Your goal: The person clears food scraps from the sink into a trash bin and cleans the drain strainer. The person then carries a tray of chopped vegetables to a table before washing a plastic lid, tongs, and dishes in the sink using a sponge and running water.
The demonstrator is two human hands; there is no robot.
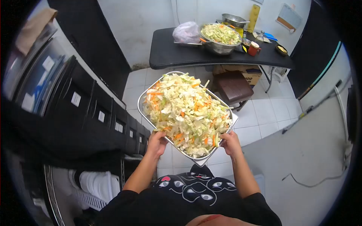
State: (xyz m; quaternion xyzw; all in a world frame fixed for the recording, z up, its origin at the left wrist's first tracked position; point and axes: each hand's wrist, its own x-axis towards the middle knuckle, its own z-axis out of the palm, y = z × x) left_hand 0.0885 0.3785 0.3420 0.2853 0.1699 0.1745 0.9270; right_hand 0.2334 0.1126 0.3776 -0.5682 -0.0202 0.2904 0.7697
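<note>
A rectangular metal tray (142, 98) is held up in front of my body, tilted a little in view. Shredded cabbage with carrot strips (184, 109) is heaped high in it, above the rim. My left hand (157, 144) grips the tray's near left edge, thumb over the rim. On the near right edge, my right hand (230, 143) is closed in the same way. The fingers of both hands are partly hidden beneath the tray. What looks like another flat metal piece (234, 119) shows under its right side.
Ahead stands a black table (166, 52) with a metal bowl (220, 49) of shredded cabbage, a plastic bag (186, 32), a red mug (253, 49) and bottles. A brown stool (233, 87) is before it. Black drawers (79, 94) line the left; a dish rack (88, 197) sits low left.
</note>
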